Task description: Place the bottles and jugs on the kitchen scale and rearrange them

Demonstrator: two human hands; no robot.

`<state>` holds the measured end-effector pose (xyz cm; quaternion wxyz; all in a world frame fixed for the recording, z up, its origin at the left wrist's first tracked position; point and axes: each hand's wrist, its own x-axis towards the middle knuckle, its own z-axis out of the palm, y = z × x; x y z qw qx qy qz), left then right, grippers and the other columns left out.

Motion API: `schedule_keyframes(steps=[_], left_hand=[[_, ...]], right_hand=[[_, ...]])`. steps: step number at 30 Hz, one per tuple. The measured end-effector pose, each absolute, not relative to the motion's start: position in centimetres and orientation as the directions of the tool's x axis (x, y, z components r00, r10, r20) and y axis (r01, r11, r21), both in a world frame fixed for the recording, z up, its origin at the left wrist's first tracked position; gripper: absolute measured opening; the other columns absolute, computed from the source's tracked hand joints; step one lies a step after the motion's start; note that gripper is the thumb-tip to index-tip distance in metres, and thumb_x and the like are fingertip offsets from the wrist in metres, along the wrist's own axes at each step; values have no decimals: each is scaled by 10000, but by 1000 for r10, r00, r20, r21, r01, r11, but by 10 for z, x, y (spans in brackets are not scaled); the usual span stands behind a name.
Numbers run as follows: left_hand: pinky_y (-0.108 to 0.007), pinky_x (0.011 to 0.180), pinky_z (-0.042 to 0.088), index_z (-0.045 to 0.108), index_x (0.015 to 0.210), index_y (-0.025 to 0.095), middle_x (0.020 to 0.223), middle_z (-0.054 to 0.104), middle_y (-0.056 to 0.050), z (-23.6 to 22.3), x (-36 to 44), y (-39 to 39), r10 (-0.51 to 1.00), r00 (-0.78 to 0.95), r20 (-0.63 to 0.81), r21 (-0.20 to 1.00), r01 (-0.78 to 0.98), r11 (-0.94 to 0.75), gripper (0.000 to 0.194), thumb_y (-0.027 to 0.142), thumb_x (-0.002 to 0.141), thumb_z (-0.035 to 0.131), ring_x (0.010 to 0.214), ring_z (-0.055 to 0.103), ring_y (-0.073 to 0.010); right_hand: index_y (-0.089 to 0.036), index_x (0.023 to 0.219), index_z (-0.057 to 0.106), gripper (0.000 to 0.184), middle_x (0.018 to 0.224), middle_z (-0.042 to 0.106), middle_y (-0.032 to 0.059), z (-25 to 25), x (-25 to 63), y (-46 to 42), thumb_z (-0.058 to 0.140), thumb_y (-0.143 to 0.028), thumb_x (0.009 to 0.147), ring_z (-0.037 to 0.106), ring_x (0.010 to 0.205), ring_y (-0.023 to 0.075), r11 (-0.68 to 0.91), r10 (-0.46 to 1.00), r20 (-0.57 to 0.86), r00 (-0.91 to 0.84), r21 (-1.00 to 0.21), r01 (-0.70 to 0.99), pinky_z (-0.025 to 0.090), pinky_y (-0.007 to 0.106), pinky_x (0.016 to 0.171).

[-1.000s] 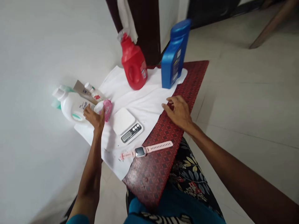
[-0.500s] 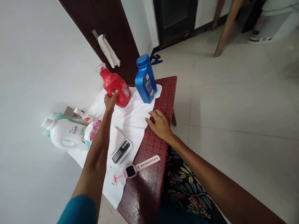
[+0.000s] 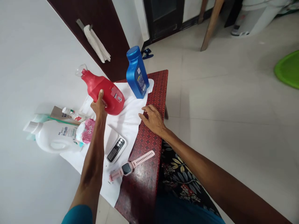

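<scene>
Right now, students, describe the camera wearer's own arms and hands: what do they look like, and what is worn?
The left hand and right hand are bare, no gloves, bracelets or rings showing. A plain teal sleeve stops above the elbow; the other sleeve is out of view.

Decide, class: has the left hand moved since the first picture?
Yes: the left hand has moved away from the white jug, to the red bottle.
</scene>
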<state>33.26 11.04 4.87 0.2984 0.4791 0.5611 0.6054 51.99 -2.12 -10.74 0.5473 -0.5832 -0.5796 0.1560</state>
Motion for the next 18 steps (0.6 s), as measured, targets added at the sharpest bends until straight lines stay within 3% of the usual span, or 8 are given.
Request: schedule_keyframes(steps=[3, 9, 18], left_hand=[[-273, 468, 329, 397, 669, 266, 533, 321, 97, 57, 315, 77, 898, -370, 237, 971, 123, -205, 582, 570, 766, 883, 474, 350, -70], [-263, 445, 323, 393, 680, 254, 534, 286, 109, 83, 264, -5, 852, -365, 375, 926, 197, -323, 711, 687, 598, 952, 464, 285, -67], [-263, 460, 368, 451, 625, 240, 507, 314, 100, 85, 209, -91, 776, -505, 377, 922, 281, -265, 605, 585, 592, 946, 465, 310, -76]], right_hand=[[-231, 1125, 703, 198, 1165, 695, 143, -106, 521, -22, 652, -361, 985, 698, 1091, 335, 262, 854, 441, 276, -823, 505, 581, 528, 1053], [-216, 1138, 716, 233, 1175, 695, 157, -106, 521, -23, 642, -370, 980, 701, 1081, 350, 257, 863, 430, 264, -825, 504, 577, 553, 1054], [-231, 1129, 708, 232, 1185, 692, 150, -110, 521, -21, 649, -374, 956, 689, 1074, 346, 277, 861, 441, 253, -824, 495, 596, 557, 1007]])
